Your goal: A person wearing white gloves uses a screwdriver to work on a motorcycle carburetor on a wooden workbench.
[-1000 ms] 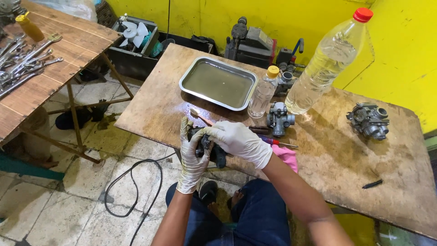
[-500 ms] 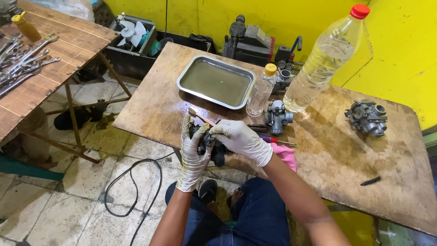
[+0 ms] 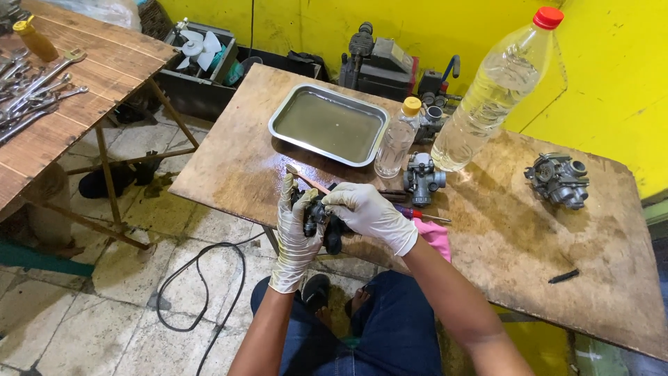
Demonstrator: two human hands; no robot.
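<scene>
Little has moved since a second ago: left hand (image 3: 296, 230) and right hand (image 3: 369, 212) stay clamped on the dark carburetor (image 3: 321, 221) at the table (image 3: 229, 167) edge, so work continues.

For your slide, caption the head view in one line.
Two gloved hands hold a dark carburetor beside a metal tray.

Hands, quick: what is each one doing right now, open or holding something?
Left hand: closed around a dark metal engine part at the table edge.
Right hand: closed over the top of the same part.
</scene>
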